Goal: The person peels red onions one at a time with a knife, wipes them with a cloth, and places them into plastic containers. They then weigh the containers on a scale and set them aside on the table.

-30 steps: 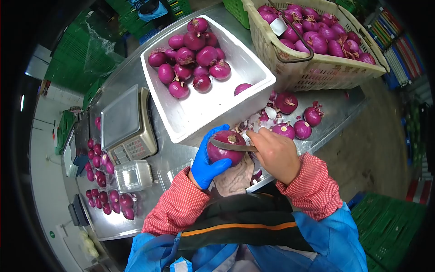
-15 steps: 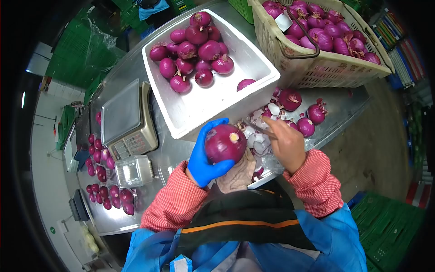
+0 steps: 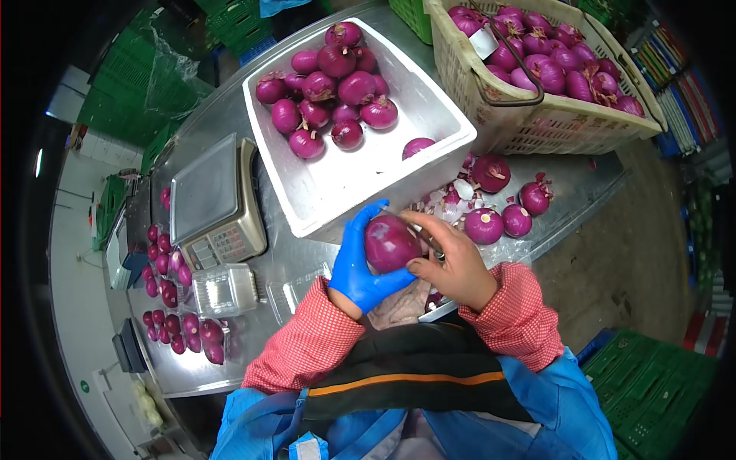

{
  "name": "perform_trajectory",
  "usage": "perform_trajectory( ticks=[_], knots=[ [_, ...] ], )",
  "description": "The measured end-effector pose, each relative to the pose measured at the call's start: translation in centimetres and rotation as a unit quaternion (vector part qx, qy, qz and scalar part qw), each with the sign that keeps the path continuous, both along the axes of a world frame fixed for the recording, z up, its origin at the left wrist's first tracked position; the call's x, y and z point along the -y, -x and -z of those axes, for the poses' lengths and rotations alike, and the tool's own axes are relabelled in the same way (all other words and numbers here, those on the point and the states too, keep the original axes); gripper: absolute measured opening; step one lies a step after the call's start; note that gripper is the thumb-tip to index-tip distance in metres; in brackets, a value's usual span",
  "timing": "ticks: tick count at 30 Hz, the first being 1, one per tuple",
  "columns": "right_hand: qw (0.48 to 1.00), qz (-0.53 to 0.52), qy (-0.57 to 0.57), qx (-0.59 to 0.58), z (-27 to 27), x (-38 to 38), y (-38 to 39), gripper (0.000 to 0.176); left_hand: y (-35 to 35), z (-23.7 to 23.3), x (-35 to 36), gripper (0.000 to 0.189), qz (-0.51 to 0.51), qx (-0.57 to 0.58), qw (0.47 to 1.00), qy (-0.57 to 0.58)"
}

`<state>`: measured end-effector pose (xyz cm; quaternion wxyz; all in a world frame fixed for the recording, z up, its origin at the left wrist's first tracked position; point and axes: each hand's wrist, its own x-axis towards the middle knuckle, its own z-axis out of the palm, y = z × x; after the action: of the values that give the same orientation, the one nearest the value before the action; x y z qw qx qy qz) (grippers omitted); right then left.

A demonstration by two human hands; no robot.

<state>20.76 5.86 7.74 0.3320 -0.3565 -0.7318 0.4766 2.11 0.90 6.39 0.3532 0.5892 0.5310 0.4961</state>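
My left hand, in a blue glove, is wrapped round a large red onion from its left side. My bare right hand is at the onion's right side, fingers curled round a small dark tool, mostly hidden, with finger and thumb near the onion. Beyond the hands stands a white foam box holding several red onions. Onion skins and loose onions lie on the metal table right of the box. A cloth lies beneath my hands.
A beige crate full of onions stands at the back right. To the left are a scale, a clear plastic tray and packed onions on the metal table. Green crates are at the lower right.
My right hand has moved left to the onion. The onion has been turned, so its pale root end no longer faces up. Another loose onion now shows beside the skins.
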Motion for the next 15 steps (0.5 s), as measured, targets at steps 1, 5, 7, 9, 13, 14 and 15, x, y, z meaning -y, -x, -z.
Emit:
perform_trajectory(
  ticks=[1,5,7,9,13,14,15],
  knots=[
    [1.0,-0.008,-0.017,-0.002,0.5,-0.1,-0.1,0.071,0.3,0.1,0.1,0.089,0.019,0.112,0.988,0.1],
    [0.998,-0.027,0.051,-0.039,1.9,-0.6,-0.8,0.064,1.8,0.9,0.5,0.082,0.108,0.355,0.844,0.387],
    [0.973,-0.042,0.197,-0.116,2.7,-0.6,-1.2,0.054,1.8,0.7,0.1,0.076,0.171,0.28,0.845,0.421],
    [0.907,-0.066,0.368,-0.195,3.5,-0.6,-1.2,0.048,0.9,0.9,0.6,0.077,0.147,0.198,0.939,0.241],
    [0.917,0.027,0.342,-0.202,3.7,0.8,0.2,0.04,-0.4,1.2,1.0,0.078,0.094,0.356,0.902,0.224],
    [0.932,0.067,0.314,-0.168,3.3,0.9,0.2,0.039,-0.5,1.1,1.0,0.078,0.09,0.405,0.878,0.238],
    [0.963,0.082,0.232,-0.11,2.9,1.1,-0.1,0.035,-0.4,1.1,1.1,0.076,0.091,0.422,0.87,0.239]
  ],
)
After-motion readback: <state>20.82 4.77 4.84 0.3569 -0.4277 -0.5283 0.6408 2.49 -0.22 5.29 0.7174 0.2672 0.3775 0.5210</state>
